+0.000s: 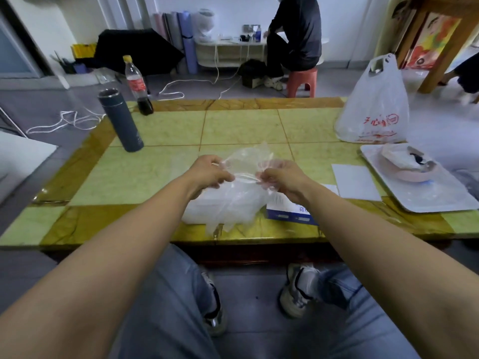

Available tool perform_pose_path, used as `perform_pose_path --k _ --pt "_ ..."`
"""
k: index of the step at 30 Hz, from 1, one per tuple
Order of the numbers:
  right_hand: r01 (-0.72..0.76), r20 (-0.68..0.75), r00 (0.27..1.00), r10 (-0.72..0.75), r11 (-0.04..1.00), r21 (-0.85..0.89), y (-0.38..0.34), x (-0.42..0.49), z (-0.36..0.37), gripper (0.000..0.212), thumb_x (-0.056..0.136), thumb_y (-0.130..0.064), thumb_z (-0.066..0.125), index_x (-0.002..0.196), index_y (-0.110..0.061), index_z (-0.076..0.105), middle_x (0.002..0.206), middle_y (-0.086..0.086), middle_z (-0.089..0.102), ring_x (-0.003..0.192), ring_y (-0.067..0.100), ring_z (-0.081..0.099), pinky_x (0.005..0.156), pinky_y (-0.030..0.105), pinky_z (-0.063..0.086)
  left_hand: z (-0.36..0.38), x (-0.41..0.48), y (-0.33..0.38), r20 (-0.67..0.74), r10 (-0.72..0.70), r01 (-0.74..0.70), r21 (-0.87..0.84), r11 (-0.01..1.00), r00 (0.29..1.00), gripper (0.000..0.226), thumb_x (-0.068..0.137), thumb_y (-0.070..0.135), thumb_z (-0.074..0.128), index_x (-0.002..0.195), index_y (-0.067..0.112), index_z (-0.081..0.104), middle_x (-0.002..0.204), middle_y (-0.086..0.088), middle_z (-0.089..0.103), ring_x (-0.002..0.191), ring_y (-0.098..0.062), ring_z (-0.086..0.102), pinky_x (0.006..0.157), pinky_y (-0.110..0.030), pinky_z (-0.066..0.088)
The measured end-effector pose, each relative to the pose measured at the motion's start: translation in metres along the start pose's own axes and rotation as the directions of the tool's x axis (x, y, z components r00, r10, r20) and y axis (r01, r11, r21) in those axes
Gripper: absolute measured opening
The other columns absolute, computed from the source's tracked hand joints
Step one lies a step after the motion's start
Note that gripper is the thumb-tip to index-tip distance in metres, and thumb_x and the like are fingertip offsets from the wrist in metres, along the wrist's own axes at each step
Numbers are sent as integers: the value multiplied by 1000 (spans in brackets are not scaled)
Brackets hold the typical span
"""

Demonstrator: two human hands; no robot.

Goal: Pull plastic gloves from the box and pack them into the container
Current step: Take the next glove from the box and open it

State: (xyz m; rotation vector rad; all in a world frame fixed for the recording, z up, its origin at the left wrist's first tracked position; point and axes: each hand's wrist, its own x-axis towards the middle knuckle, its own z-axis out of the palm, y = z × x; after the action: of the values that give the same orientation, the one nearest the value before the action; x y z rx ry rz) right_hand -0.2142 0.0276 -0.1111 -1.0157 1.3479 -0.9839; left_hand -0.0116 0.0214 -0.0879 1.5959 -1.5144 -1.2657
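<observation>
Left grip (211, 172): fingers pinching the plastic glove (243, 161), up over the surface's (155, 177) near edge.
Right grip (281, 177): pinching the same glove, just beside the left.
Plastic glove: stretched between both, draping onto the container (195, 213).
Box (290, 213): near edge, just right of the container.

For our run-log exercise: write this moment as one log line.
left hand: pinches plastic glove | right hand: pinches same glove | glove: spread above container | box: on table
</observation>
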Motion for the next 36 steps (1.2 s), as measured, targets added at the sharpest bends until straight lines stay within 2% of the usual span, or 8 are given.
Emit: perform_pose_path --k 4,9,15,20,23,26,30,36 --pt "46 -30 999 -43 994 100 -7 12 28 15 85 9 62 90 -5 62 77 11 69 59 14 68 58 24 56 -28 16 -15 -146 -189 166 -155 974 971 42 74 23 83 107 7 61 90 -5 63 77 -16 60 68 -29 53" --pt "36 -98 995 -21 988 150 -5 29 50 19 86 9 60 77 -7 56 81 18 64 64 21 66 68 35 53 -47 25 -32 73 -428 433 -81 898 901 46 74 24 83 110 1 65 105 -7 70 94 -21 66 71 -28 52" --pt "-35 -107 994 23 992 -120 -2 42 56 36 86 5 58 116 -10 47 105 17 59 76 22 62 66 29 55 -38 46 -35 -156 -215 216 -5 976 964 13 79 6 71 88 3 63 79 -12 65 66 -22 61 62 -30 48" --pt "263 -193 888 -418 804 -534 -9 44 57 63 81 -10 67 138 -9 40 134 9 44 121 21 45 98 30 41 -33 52 -38 -117 -7 57 431 900 993 7 91 7 54 90 11 59 78 -7 66 59 -22 66 63 -33 55" --pt "442 -149 794 -589 728 -524 -14 42 61 39 79 -6 61 117 -11 57 110 3 55 93 13 52 81 26 43 -32 56 -45 -95 37 23 565 825 995 9 90 8 53 90 14 60 82 -5 67 59 -18 67 62 -28 51" --pt "398 95 911 -402 793 -462 -15 43 68 18 85 -1 54 93 -9 68 76 -8 58 66 6 51 62 18 41 -28 59 -50 -83 46 16 626 780 995 12 91 8 51 90 16 60 90 -7 67 69 -24 67 65 -32 53" --pt "113 293 950 112 749 -653 4 55 77 20 92 -6 56 112 -6 62 90 2 56 85 22 58 76 34 56 -21 62 -57 -65 69 2 737 676 995 18 92 13 50 106 16 61 104 -8 66 89 -28 62 73 -35 50" --pt "-42 284 900 332 713 -700 21 67 88 33 97 -4 52 130 -4 53 115 5 47 103 24 51 87 33 54 -7 60 -44 -50 293 0 985 170 955 45 80 -1 61 121 11 47 121 -12 48 108 -27 47 80 -32 40"
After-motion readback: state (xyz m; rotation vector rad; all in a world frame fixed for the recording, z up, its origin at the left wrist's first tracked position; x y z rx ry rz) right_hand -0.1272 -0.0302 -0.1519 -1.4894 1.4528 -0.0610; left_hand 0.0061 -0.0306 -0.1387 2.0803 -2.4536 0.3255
